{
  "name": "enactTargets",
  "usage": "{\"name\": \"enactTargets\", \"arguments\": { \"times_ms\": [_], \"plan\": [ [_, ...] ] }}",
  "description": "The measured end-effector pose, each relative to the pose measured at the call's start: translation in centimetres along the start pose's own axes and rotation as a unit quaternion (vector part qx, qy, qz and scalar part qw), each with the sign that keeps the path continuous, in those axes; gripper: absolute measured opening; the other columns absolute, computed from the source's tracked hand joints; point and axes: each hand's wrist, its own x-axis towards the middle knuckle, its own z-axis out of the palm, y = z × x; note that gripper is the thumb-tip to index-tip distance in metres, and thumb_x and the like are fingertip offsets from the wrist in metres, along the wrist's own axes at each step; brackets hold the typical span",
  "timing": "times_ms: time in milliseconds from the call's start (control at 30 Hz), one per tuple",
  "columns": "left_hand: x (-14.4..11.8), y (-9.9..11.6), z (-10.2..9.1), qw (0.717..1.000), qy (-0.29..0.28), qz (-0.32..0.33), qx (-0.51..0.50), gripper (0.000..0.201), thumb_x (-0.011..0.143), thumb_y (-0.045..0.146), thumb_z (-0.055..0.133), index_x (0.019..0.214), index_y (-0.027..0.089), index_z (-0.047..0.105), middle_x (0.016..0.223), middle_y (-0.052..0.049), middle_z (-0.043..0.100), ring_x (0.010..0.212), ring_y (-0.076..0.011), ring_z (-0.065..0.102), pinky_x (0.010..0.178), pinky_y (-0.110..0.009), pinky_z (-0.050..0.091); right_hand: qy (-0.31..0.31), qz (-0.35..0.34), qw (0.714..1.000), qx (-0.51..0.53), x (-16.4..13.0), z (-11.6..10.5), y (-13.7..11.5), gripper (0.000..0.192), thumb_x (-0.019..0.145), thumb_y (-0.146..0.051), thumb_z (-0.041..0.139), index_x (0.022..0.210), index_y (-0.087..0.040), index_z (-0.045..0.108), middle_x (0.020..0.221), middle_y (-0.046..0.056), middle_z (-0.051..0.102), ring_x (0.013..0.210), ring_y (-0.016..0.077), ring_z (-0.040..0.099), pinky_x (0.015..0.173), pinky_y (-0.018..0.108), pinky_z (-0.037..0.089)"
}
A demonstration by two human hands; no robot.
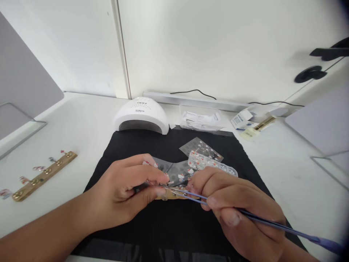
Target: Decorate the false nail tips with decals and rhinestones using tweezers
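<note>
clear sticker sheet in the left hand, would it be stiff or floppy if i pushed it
The clear sticker sheet is probably floppy, since its top edge bows in a curve. It looks thin and see-through, with the black mat showing behind, so likely light.

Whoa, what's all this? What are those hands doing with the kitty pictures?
A person's left hand holds a clear sheet with kitty pictures. The right hand holds thin bluish tweezers, with their tips close to the left thumb and finger. Another printed sheet and a clear case lie behind, on the black mat. A white dome-shaped device stands at the back.
</note>
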Motion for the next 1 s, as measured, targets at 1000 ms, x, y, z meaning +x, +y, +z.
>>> {"name": "enactTargets", "arguments": {
  "times_ms": [1000],
  "plan": [
    [1.3, -2.9, -1.0, 0.944, 0.070, -0.318, -0.058, 0.030, 0.089, 0.034, 0.065, 0.114, 0.018, 0.064, 0.087, -0.003, 0.065, 0.069, -0.0136, 0.063, 0.056, -0.023, 0.051, 0.096, 0.124, 0.987, 0.016, -0.1, -0.2, 0.5, 0.016, 0.095, -0.026, 0.062, 0.098, -0.024, 0.077, 0.064, 0.002, 0.066, 0.061, 0.0165, 0.060, 0.056, 0.032, 0.050]
  ]
}}
